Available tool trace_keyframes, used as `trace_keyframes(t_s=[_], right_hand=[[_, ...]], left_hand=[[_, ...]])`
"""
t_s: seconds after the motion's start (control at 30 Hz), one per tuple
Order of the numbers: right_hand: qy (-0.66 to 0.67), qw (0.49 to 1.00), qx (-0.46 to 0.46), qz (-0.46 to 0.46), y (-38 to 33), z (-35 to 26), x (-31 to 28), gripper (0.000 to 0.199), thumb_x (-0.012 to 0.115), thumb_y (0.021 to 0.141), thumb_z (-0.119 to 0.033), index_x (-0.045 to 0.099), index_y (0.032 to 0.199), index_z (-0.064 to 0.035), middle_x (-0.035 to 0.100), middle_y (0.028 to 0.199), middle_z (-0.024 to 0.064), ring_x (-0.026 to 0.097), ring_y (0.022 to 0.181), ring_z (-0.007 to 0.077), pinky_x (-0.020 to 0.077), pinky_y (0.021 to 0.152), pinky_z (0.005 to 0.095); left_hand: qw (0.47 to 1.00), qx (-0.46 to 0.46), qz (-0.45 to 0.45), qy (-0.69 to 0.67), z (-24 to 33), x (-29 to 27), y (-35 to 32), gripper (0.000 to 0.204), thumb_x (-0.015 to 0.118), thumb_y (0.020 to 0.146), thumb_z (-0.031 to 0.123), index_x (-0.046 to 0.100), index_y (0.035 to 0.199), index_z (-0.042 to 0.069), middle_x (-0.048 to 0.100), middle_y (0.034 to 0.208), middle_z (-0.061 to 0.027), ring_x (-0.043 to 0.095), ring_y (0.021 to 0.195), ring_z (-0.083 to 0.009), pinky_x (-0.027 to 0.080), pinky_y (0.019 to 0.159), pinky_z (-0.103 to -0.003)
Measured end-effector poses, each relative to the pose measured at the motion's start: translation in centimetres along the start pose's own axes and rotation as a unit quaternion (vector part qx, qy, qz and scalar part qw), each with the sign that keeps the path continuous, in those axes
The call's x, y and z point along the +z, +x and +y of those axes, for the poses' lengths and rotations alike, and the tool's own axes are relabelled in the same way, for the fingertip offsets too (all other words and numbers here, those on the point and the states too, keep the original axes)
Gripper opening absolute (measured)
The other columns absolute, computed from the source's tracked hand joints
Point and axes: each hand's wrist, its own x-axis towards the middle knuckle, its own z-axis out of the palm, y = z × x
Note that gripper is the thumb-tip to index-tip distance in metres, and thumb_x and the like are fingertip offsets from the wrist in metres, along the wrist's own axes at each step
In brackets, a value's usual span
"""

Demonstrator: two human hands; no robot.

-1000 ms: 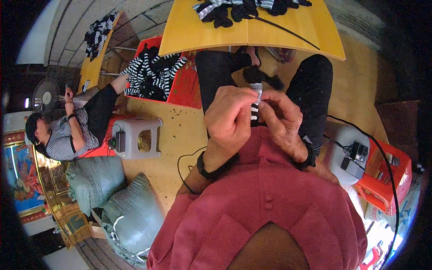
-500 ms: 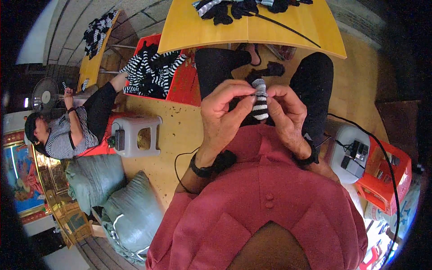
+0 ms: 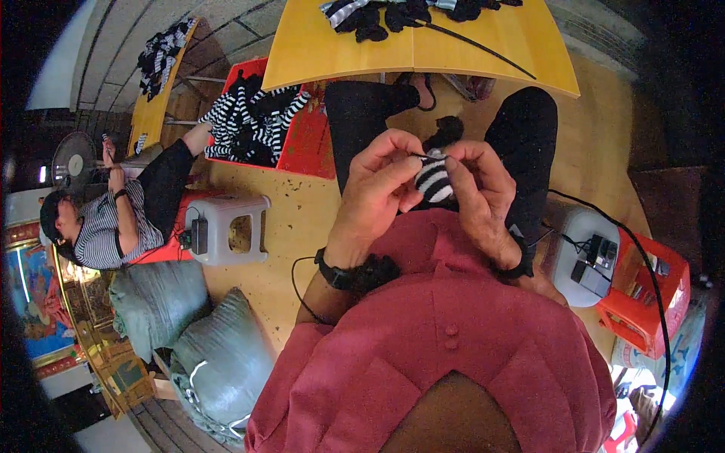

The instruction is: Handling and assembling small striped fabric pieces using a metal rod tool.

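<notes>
Fingers [image 3: 398, 162] of the left hand [image 3: 377, 189] were pinched shut on the edge of a small black-and-white striped knitted piece [image 3: 433, 180], soft and rounded, held in front of the chest above the lap. The right hand [image 3: 483, 189] gripped the same piece from the other side, its fingers curled closed around it. A fuzzy black pompom [image 3: 447, 131] hung just beyond. Further off, a smooth yellow wooden bench [image 3: 393, 49] carried more dark knitted pieces [image 3: 377, 15]. A red plastic crate [image 3: 306, 140] to the left held a heap of striped knitwear [image 3: 245, 121].
</notes>
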Motion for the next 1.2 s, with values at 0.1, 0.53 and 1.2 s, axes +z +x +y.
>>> trace_keyframes(t_s=[0.1, 0.53, 1.2], right_hand=[[-0.083, 0.996, -0.043, -0.013, 0.2, -0.4, -0.3, 0.008, 0.054, 0.086, -0.005, 0.056, 0.092, -0.0004, 0.059, 0.076, 0.0009, 0.052, 0.068, 0.0031, 0.0438, 0.059, 0.0192], [-0.027, 0.994, -0.007, -0.106, -0.2, -0.5, -0.6, 0.005, 0.058, 0.081, -0.003, 0.056, 0.085, -0.0010, 0.058, 0.069, 0.0020, 0.052, 0.058, 0.0065, 0.0418, 0.051, 0.0216], [-0.200, 0.961, -0.188, 0.009, -0.2, -0.5, -0.2, 0.010, 0.057, 0.078, 0.001, 0.055, 0.087, -0.0001, 0.061, 0.076, 0.0102, 0.059, 0.060, 0.0165, 0.0464, 0.053, 0.0266]], left_hand=[[1.000, -0.010, 0.007, 0.010, -0.5, -0.1, 0.0, 0.009, 0.055, 0.087, 0.009, 0.053, 0.093, 0.004, 0.054, 0.078, 0.0003, 0.047, 0.060, -0.0048, 0.038, 0.050, -0.018], [0.970, 0.147, 0.068, 0.181, -0.9, 0.7, 0.1, 0.011, 0.056, 0.088, 0.011, 0.055, 0.096, 0.003, 0.059, 0.087, -0.0011, 0.054, 0.079, -0.0082, 0.045, 0.072, -0.022], [0.996, -0.019, 0.030, -0.076, -0.5, 0.3, -0.2, 0.007, 0.052, 0.089, 0.008, 0.052, 0.096, 0.007, 0.055, 0.078, 0.0003, 0.049, 0.059, -0.0046, 0.035, 0.042, -0.016]])
